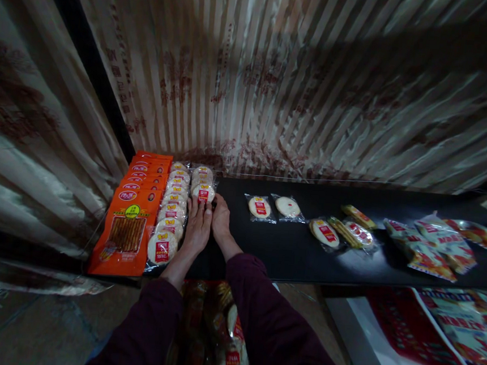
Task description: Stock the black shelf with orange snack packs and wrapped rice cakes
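Two rice crackers in a clear packet with a red label (pixel 203 194) lie at the near end of a short overlapping row. My left hand (pixel 198 225) has its fingers over the near edge of that packet, pinching it. At the packet's right edge, my right hand (pixel 222 219) curls its fingers in; the fingertips are partly hidden. Just left runs a longer row of the same rice cracker packets (pixel 165 248), overlapping front to back. Beside that row, several orange snack bags (pixel 127 226) lie fanned in a line along the left end of the black shelf (pixel 237 250).
Two loose rice cracker packets (pixel 260 208) lie right of my hands. Farther right are a mixed group of cracker packets (pixel 325 233) and white-and-red snack bags (pixel 445 245). Below the shelf stand a container of packets (pixel 232 360) and an open box (pixel 366 341). A striped curtain (pixel 252 81) hangs behind.
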`<state>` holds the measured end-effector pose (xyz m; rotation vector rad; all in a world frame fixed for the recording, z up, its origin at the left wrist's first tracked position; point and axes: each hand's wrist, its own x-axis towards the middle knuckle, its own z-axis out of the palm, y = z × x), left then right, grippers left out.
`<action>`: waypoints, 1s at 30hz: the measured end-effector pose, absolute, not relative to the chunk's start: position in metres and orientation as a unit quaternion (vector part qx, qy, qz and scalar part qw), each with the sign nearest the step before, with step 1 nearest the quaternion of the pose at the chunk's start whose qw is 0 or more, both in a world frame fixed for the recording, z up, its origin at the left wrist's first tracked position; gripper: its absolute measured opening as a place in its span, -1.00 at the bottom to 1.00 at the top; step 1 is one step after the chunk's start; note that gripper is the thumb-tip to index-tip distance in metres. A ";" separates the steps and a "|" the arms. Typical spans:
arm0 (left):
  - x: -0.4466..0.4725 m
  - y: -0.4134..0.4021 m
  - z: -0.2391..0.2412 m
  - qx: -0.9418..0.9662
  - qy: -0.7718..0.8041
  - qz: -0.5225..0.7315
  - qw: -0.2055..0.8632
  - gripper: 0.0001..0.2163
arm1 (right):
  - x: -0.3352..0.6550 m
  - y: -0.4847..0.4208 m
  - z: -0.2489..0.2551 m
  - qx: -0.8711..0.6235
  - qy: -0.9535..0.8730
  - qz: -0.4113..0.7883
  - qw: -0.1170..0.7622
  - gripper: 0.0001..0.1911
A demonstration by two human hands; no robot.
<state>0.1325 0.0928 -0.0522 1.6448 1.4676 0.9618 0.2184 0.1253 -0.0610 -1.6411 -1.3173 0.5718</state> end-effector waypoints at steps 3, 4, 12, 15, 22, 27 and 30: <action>0.133 0.091 -0.049 0.639 0.574 0.369 0.355 -0.51 | 0.218 0.123 -0.060 -0.678 -0.550 0.225 0.432 -0.64; 0.132 0.091 -0.048 0.639 0.574 0.369 0.354 -0.50 | 0.219 0.122 -0.059 -0.679 -0.558 0.222 0.421 -0.62; 0.133 0.092 -0.057 0.622 0.572 0.396 0.360 -0.48 | 0.228 0.122 -0.060 -0.683 -0.550 0.202 0.436 -0.53; 0.133 0.091 -0.058 0.626 0.571 0.393 0.357 -0.46 | 0.233 0.129 -0.059 -0.680 -0.532 0.201 0.463 -0.55; 0.138 0.087 -0.063 0.668 0.560 0.398 0.286 -0.43 | 0.230 0.158 -0.057 -0.660 -0.492 0.260 0.505 -0.52; 0.138 0.086 -0.066 0.699 0.543 0.386 0.260 -0.40 | 0.227 0.174 -0.053 -0.655 -0.478 0.287 0.510 -0.48; 0.137 0.087 -0.067 0.702 0.533 0.389 0.266 -0.38 | 0.226 0.181 -0.054 -0.659 -0.462 0.295 0.516 -0.48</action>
